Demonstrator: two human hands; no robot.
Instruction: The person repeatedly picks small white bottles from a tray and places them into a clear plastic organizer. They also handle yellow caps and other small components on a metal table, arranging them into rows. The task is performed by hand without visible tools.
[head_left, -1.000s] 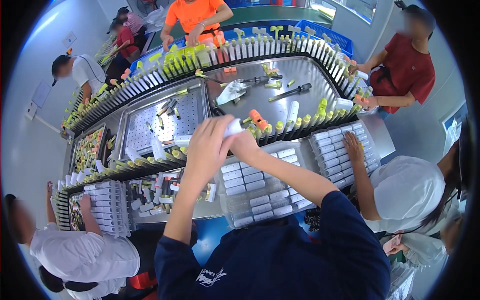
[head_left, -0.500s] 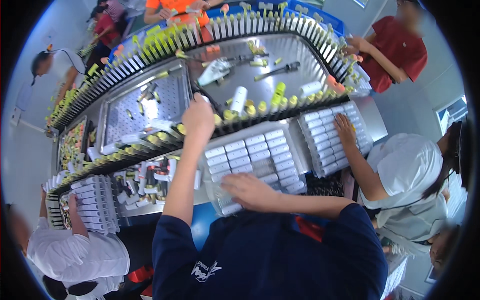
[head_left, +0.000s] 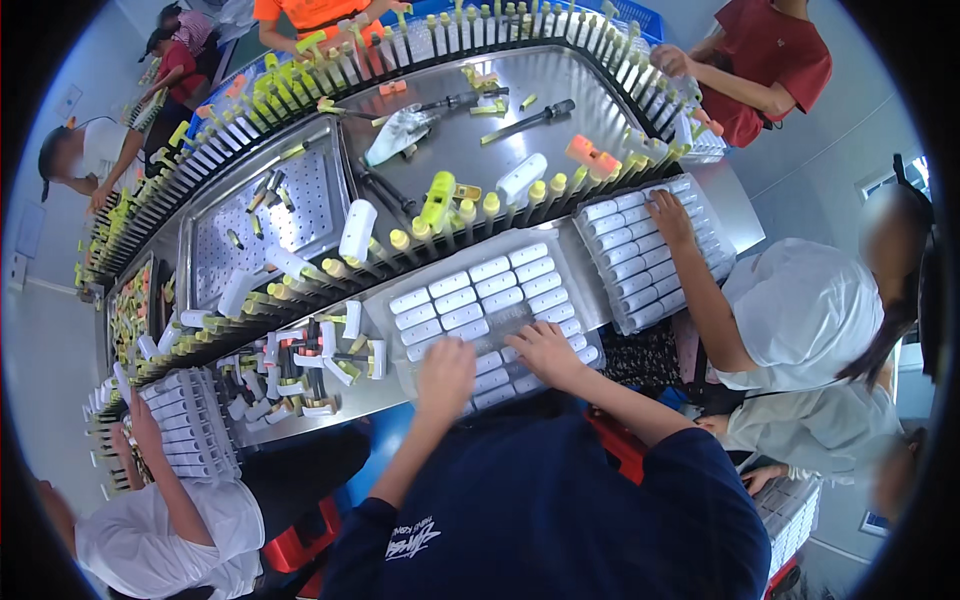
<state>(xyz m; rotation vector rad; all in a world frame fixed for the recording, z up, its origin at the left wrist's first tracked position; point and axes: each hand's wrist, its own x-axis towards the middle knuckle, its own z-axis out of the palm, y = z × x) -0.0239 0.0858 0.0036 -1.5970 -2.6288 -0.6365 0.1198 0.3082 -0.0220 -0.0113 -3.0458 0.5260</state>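
Both hands over clear tray [head_left: 512, 318] on metal counter [head_left: 362, 396]. Tray has rows of white parts [head_left: 462, 302], bare patch approx mid. L hand [head_left: 447, 375] blurred, over tray's near LH side; can't tell if it's grasping a part. R hand [head_left: 547, 353] palm down, fingers spread, released, tips next to bare patch.

Mixed parts pile [head_left: 290, 375] on counter, L of tray. Second tray [head_left: 632, 262] to R, also w/ white parts; co-worker's hand [head_left: 672, 218] on it.

Behind: black rack [head_left: 460, 244] w/ row of yellow-tipped pcs; white piece [head_left: 358, 232], lime piece [head_left: 437, 198] & orange piece [head_left: 593, 157] at/near it. Past rack: metal pan [head_left: 500, 155] w/ crumpled white glove-like item [head_left: 400, 133] + dark rod [head_left: 537, 119]. Perforated panel [head_left: 310, 215] L of pan, few small pcs on it. Far L: co-worker in white top [head_left: 175, 525] beside tray stack [head_left: 185, 425].
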